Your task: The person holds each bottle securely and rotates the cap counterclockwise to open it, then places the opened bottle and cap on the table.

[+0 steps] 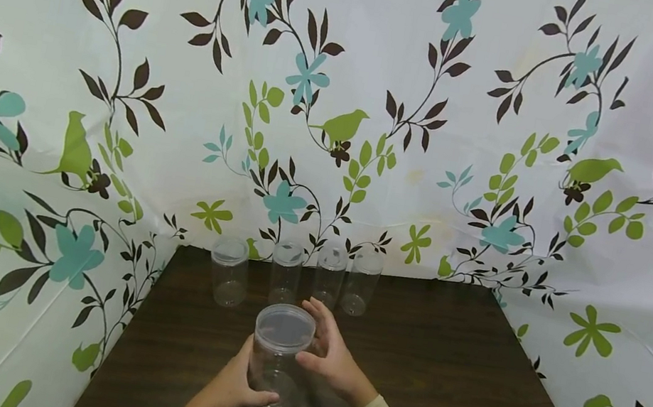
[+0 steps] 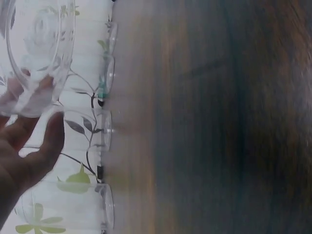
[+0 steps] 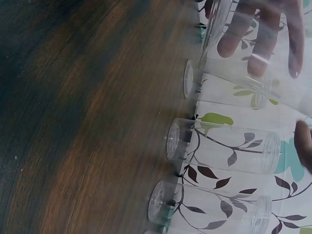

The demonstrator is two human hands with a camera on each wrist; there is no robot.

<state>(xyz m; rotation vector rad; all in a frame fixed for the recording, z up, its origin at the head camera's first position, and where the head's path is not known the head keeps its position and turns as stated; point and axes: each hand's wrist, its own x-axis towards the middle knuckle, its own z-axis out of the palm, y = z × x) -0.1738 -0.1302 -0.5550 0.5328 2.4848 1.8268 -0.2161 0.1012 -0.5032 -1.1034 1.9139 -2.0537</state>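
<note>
A clear plastic jar (image 1: pixel 277 361) with a round, pale translucent lid (image 1: pixel 285 328) is held up close in front of me, above the dark table. My left hand (image 1: pixel 232 379) grips it low on its left side, thumb across the front; several fingers show through the clear wall in the right wrist view. At the lid's right edge is my right hand (image 1: pixel 336 356), fingers and thumb spread around that side. Its thumb (image 3: pixel 303 144) is right beside the jar in the right wrist view, while its other fingers are out of that picture.
Several similar clear jars stand upright in a row along the back of the dark wooden table (image 1: pixel 452 383), including one at the left end (image 1: pixel 230 274) and one at the right end (image 1: pixel 362 285). A patterned cloth (image 1: pixel 368 189) with leaves and birds hangs behind and at both sides.
</note>
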